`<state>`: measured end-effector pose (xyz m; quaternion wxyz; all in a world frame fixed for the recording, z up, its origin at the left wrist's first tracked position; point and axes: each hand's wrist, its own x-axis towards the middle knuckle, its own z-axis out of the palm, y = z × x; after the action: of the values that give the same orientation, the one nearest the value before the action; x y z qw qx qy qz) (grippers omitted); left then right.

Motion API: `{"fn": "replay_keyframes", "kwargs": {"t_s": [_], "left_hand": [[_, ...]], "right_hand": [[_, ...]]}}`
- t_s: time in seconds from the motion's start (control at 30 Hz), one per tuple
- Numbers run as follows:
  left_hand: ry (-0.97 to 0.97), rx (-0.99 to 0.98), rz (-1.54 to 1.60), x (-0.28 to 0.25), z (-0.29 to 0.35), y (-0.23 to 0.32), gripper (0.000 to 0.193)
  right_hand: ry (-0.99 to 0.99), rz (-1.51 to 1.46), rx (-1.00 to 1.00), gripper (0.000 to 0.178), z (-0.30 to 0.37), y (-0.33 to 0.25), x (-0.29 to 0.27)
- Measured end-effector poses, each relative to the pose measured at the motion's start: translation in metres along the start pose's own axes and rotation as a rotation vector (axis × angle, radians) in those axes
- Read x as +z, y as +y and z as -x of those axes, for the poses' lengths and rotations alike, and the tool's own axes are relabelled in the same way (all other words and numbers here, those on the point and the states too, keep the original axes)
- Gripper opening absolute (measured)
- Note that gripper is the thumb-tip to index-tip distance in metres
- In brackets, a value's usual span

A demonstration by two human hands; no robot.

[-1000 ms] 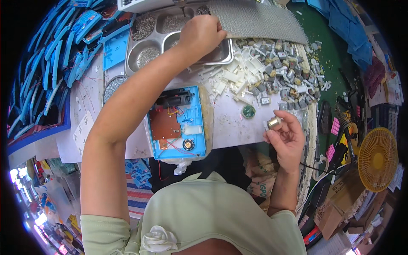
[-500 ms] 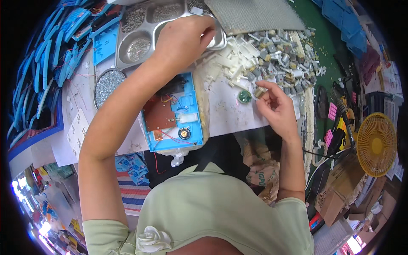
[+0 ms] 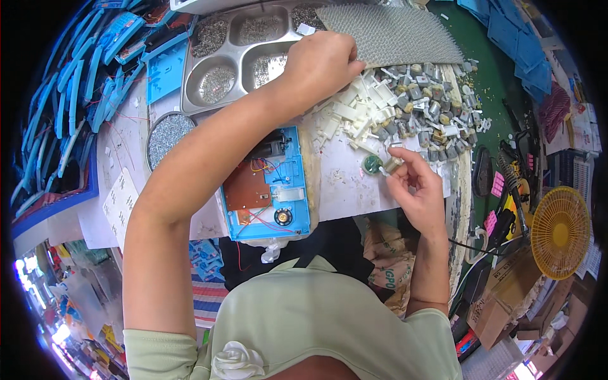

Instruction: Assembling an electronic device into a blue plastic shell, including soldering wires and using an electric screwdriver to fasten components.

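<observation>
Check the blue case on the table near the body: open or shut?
Open: the blue case shows its brown board and round speaker, with no cover over them.

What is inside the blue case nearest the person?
A brown board, wires, a white block and a round black part. The left forearm hides the case's upper left corner.

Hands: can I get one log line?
left hand: partly over metal tray, grip hidden | right hand: holding small metal part by round green item | blue casing: open
</observation>
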<state>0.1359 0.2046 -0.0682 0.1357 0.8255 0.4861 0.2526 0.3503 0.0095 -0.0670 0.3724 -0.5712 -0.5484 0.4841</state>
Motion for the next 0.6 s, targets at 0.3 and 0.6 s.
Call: {"fn": "replay_keyframes", "kwargs": {"t_s": [0.3,0.6], "left_hand": [[0.052,-0.061,0.107,0.005,-0.006,-0.003,0.018],[0.218,0.149,0.217,-0.04,0.025,0.028,0.013]], "right_hand": [[0.032,-0.007,0.006,0.044,0.004,0.003,-0.011],[-0.044,0.029,0.051,0.041,-0.001,0.007,-0.015]]}}
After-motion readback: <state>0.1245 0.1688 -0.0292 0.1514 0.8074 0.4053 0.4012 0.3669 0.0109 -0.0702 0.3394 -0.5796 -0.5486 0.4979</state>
